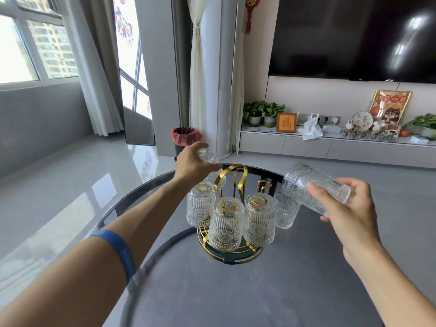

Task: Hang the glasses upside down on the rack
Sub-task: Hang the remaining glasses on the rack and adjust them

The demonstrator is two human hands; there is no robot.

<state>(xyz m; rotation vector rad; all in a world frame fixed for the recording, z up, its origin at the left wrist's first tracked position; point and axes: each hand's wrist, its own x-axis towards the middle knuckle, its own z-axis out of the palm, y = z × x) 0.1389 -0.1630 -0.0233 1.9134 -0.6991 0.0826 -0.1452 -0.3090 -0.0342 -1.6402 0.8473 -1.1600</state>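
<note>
A gold wire rack (238, 175) with a round base stands on the round dark table (259, 291). Three ribbed clear glasses hang upside down on its front pegs: left (199, 208), middle (226, 225) and right (259, 220). Another glass (284, 213) shows behind them at the right; whether it hangs or stands I cannot tell. One gold peg (263, 185) at the back right is bare. My left hand (192, 161) grips a glass (208, 158) at the rack's back left. My right hand (349, 204) holds a glass (313, 187) tilted on its side, right of the rack.
A bin with a red liner (186, 136) stands on the floor beyond the table. A low white cabinet (330, 145) with plants and ornaments runs along the far wall under a dark screen (354, 36). A blue band (118, 251) circles my left forearm.
</note>
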